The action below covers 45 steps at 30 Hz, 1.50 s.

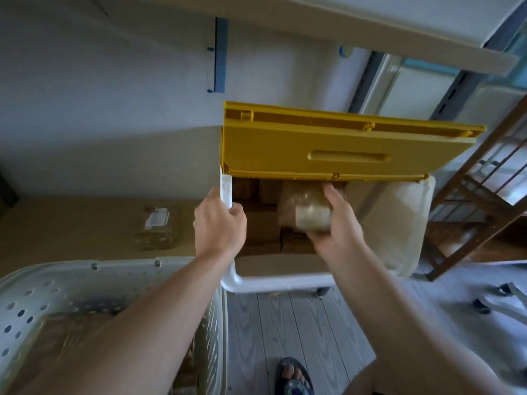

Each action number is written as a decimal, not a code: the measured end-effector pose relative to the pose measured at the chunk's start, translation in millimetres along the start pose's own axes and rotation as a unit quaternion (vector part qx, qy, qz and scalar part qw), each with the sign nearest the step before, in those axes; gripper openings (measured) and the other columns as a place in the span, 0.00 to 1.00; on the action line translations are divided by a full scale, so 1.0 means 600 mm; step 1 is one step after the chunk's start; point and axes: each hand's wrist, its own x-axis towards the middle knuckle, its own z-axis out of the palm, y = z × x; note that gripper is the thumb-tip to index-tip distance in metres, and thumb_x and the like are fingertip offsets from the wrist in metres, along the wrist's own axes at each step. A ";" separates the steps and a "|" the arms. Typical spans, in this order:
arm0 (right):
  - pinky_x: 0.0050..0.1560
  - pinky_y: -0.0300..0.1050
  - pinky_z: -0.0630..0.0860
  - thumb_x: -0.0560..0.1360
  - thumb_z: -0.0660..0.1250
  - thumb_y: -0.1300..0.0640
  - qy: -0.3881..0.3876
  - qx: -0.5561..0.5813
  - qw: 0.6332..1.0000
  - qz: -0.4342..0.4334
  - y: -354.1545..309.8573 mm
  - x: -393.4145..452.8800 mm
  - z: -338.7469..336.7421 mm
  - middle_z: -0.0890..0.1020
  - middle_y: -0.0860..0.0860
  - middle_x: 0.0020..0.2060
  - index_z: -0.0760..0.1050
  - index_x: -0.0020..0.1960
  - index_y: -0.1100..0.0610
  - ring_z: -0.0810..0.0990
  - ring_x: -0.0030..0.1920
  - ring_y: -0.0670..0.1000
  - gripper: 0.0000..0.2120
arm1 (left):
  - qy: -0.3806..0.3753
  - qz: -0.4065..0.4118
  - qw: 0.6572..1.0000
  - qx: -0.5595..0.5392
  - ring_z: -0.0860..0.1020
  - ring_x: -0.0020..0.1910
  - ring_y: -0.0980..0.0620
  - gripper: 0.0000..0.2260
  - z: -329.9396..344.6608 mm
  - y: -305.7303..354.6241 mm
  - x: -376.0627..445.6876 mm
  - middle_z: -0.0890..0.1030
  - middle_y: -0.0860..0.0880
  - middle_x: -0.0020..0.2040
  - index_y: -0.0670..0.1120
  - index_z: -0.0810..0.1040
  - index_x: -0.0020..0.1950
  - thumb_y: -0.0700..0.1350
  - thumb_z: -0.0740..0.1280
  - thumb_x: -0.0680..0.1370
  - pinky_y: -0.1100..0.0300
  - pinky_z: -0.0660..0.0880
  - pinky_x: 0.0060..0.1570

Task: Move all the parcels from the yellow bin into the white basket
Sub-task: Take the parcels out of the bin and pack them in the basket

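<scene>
The right hand grips a blurred, tan, plastic-wrapped parcel at the open front of the yellow plastic bin, whose smooth moulded flap is raised; its long axis cannot be told. The left hand curls round the white frame edge at the bin's left side. More brown parcels lie inside. The white perforated plastic basket stands on the grey plank floor, at lower left.

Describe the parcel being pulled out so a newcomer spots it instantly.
Find the yellow bin with its lid flipped up, mid-frame. In its opening, the right hand grips a pale, bubble-wrapped parcel. It is the only lifted one; the brown boxes behind it lie untouched.
</scene>
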 end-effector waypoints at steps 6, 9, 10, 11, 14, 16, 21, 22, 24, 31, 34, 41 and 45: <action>0.52 0.58 0.82 0.78 0.68 0.51 -0.137 -0.034 0.988 0.061 0.043 -0.132 -0.099 0.87 0.60 0.55 0.77 0.66 0.58 0.87 0.53 0.60 0.18 | -0.058 -0.024 0.998 -0.003 0.78 0.41 0.41 0.05 -0.010 -0.003 0.011 0.78 0.44 0.42 0.42 0.75 0.48 0.42 0.62 0.80 0.55 0.70 0.38; 0.52 0.55 0.81 0.78 0.70 0.52 -0.123 -0.100 0.984 0.077 0.024 -0.112 -0.099 0.87 0.59 0.53 0.77 0.65 0.58 0.88 0.51 0.58 0.18 | -0.117 -0.091 0.989 -0.024 0.74 0.36 0.49 0.16 -0.023 0.001 0.013 0.75 0.47 0.41 0.36 0.74 0.62 0.44 0.63 0.78 0.56 0.66 0.33; 0.51 0.54 0.81 0.77 0.71 0.52 -0.115 -0.119 0.983 0.076 0.016 -0.102 -0.102 0.87 0.58 0.53 0.78 0.65 0.58 0.88 0.51 0.57 0.18 | -0.138 -0.103 0.984 -0.034 0.73 0.35 0.50 0.19 -0.030 0.002 0.012 0.74 0.48 0.39 0.36 0.74 0.63 0.45 0.64 0.76 0.57 0.66 0.33; 0.50 0.53 0.81 0.77 0.71 0.52 -0.116 -0.132 0.981 0.077 0.006 -0.096 -0.103 0.88 0.57 0.53 0.79 0.65 0.57 0.88 0.51 0.57 0.18 | -0.156 -0.110 0.981 -0.044 0.75 0.37 0.49 0.21 -0.040 0.005 0.010 0.75 0.47 0.39 0.37 0.75 0.63 0.47 0.65 0.74 0.56 0.67 0.36; 0.46 0.51 0.82 0.78 0.70 0.52 -0.140 -0.164 0.974 0.062 -0.023 -0.077 -0.107 0.87 0.57 0.54 0.80 0.64 0.55 0.88 0.50 0.57 0.16 | -0.195 -0.090 0.975 -0.064 0.79 0.46 0.44 0.20 -0.070 0.018 0.000 0.79 0.41 0.45 0.37 0.76 0.59 0.49 0.67 0.73 0.52 0.72 0.45; 0.50 0.52 0.81 0.77 0.70 0.51 -0.159 -0.185 0.969 0.042 -0.040 -0.067 -0.107 0.87 0.58 0.55 0.81 0.64 0.54 0.87 0.51 0.58 0.17 | -0.184 -0.085 0.977 -0.063 0.80 0.53 0.45 0.19 -0.083 0.021 -0.005 0.80 0.43 0.52 0.43 0.75 0.66 0.48 0.68 0.77 0.47 0.75 0.52; 0.48 0.52 0.79 0.80 0.66 0.50 -0.205 -0.211 0.956 0.012 -0.081 -0.038 -0.111 0.87 0.57 0.48 0.87 0.53 0.52 0.87 0.43 0.56 0.12 | -0.032 0.053 0.998 -0.030 0.77 0.46 0.54 0.11 -0.112 0.041 -0.037 0.79 0.50 0.49 0.50 0.77 0.61 0.43 0.66 0.79 0.53 0.75 0.48; 0.48 0.52 0.79 0.81 0.65 0.49 -0.211 -0.213 0.954 0.010 -0.089 -0.031 -0.114 0.87 0.57 0.45 0.88 0.48 0.52 0.87 0.42 0.55 0.13 | -0.042 0.070 0.996 -0.032 0.76 0.41 0.54 0.07 -0.114 0.045 -0.046 0.79 0.51 0.44 0.51 0.78 0.56 0.43 0.66 0.80 0.55 0.73 0.42; 0.50 0.54 0.79 0.80 0.64 0.48 -0.234 -0.217 0.947 0.019 -0.104 -0.027 -0.120 0.86 0.57 0.44 0.88 0.46 0.52 0.86 0.42 0.56 0.16 | -0.097 0.062 0.993 -0.028 0.76 0.38 0.54 0.04 -0.113 0.048 -0.063 0.79 0.53 0.40 0.52 0.79 0.53 0.45 0.66 0.81 0.56 0.69 0.38; 0.47 0.52 0.81 0.76 0.63 0.48 -0.352 -0.214 0.909 0.062 -0.100 -0.050 -0.118 0.84 0.58 0.45 0.83 0.51 0.57 0.85 0.43 0.56 0.16 | -0.233 -0.089 0.952 -0.179 0.86 0.50 0.45 0.24 -0.141 0.059 -0.080 0.86 0.45 0.50 0.50 0.80 0.58 0.66 0.71 0.73 0.46 0.81 0.51; 0.51 0.53 0.81 0.77 0.65 0.47 -0.369 -0.223 0.900 0.061 -0.086 -0.066 -0.093 0.85 0.58 0.49 0.81 0.57 0.57 0.85 0.46 0.56 0.16 | -0.285 -0.171 0.905 -0.264 0.87 0.43 0.48 0.17 -0.174 0.062 -0.086 0.88 0.45 0.49 0.48 0.86 0.52 0.59 0.69 0.74 0.52 0.80 0.43; 0.65 0.64 0.75 0.77 0.61 0.32 -0.378 -0.196 0.900 0.091 -0.040 -0.105 -0.021 0.84 0.57 0.63 0.78 0.69 0.52 0.83 0.63 0.60 0.30 | -0.166 -0.041 0.915 -0.366 0.87 0.45 0.49 0.15 -0.269 0.023 -0.070 0.88 0.46 0.49 0.47 0.81 0.58 0.47 0.69 0.73 0.53 0.84 0.38; 0.65 0.76 0.69 0.73 0.57 0.25 -0.439 -0.188 0.856 0.199 -0.009 -0.119 0.027 0.81 0.59 0.67 0.79 0.69 0.50 0.76 0.69 0.67 0.37 | -0.170 0.054 0.914 -0.363 0.86 0.51 0.46 0.24 -0.342 -0.024 -0.055 0.86 0.47 0.52 0.50 0.82 0.58 0.48 0.84 0.65 0.44 0.85 0.47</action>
